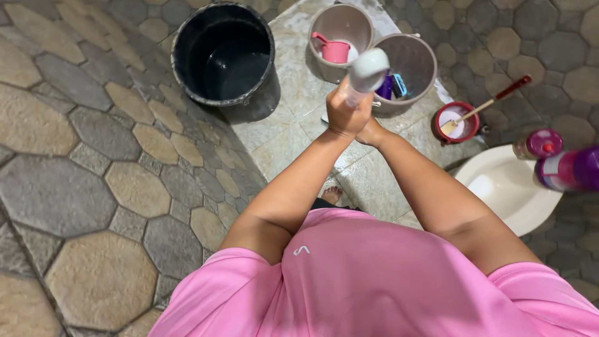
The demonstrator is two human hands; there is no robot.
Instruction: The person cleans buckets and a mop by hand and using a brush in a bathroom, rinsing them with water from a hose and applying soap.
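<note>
Item: white bottle, rounded cap, blurred. Location: raised in front of my chest, over the pale tiled floor, long axis tilting up and to the right. My left hand is wrapped closed around its lower body; my right hand sits just beneath, touching the left, its grip hidden. Beyond: black bucket, two grey pails.

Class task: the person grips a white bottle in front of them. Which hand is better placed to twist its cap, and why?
Probably the right hand: the left hand is wrapped around the white bottle, steadying it, while the right only rests at its base, seemingly freer to reach up.
</note>
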